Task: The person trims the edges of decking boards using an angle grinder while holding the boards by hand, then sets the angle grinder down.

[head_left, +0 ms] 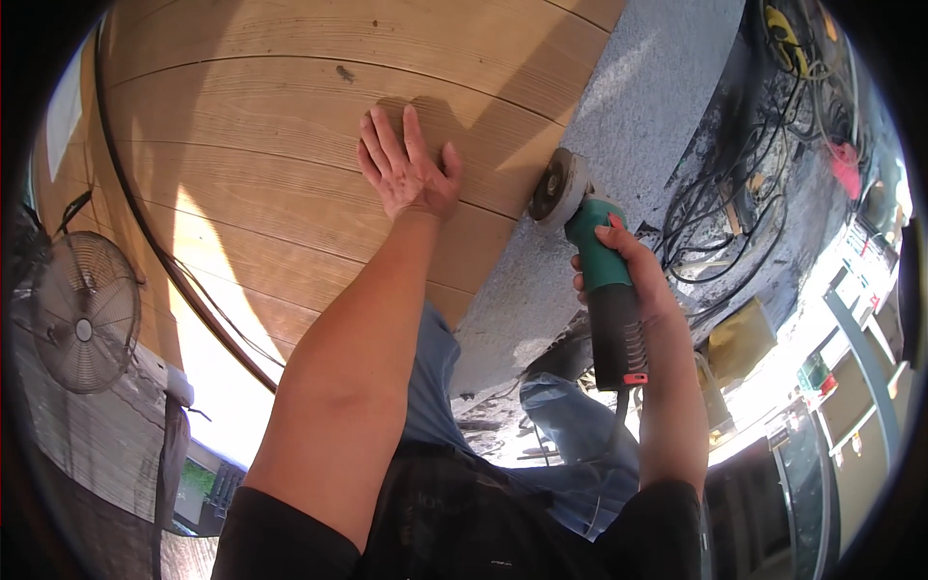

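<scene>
My right hand (633, 266) is wrapped round the green and black body of an angle grinder (601, 246). Its disc (552, 186) sits at the edge of the wooden planks, beside a grey concrete strip (619, 106); whether the disc touches the planks I cannot tell. A cord runs down from the grinder's rear end. My left hand (414, 169) lies on the brown wood-grain planks (280, 106), fingers spread and pointing away from me, holding nothing.
Tangled black cables (720, 227) lie on the dusty ground at the right, near a yellow and black object (785, 41). A round metal fan (85, 314) stands at the left. A long dark hose or cable (155, 237) curves along the planks' left side.
</scene>
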Available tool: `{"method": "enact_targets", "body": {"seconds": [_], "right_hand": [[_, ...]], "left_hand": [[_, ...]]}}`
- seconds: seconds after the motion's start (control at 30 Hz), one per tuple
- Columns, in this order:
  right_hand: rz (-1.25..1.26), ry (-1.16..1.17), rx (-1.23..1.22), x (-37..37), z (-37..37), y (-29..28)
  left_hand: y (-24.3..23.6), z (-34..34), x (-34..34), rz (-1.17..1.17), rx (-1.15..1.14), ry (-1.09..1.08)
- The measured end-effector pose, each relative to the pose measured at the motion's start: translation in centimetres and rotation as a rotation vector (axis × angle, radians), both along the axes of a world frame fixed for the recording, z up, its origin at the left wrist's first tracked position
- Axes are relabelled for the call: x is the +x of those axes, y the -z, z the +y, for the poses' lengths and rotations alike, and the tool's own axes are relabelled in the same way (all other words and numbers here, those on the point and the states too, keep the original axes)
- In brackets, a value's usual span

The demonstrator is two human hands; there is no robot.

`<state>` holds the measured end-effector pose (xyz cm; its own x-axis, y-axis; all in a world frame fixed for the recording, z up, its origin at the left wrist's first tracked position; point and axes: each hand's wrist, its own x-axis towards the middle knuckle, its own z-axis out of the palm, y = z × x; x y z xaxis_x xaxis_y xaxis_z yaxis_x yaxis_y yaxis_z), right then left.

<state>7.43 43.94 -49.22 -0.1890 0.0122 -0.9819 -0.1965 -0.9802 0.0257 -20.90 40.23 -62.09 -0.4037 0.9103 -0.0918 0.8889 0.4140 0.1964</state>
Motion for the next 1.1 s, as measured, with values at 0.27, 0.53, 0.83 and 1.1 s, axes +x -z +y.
{"method": "enact_targets", "body": {"seconds": [0.27, 0.53, 0.83, 1.1], "right_hand": [[-0.054, -0.039, 0.121, -1.1, 4.1, -1.3], [-0.058, -0.051, 0.074, -1.4, 2.9, -1.3], [-0.025, -0.024, -0.03, -1.6, -1.3, -1.1], [-0.055, -0.065, -0.025, -1.8, -4.0, -1.1]], "left_hand": [[-0.2, -0.1, -0.3, -0.013, 0.001, -0.002], [0.2, -0.4, -0.4, -0.016, 0.004, 0.002], [0.0, -0.1, -0.1, -0.027, -0.025, -0.01], [0.1, -0.3, -0.1, -0.033, -0.004, -0.004]]}}
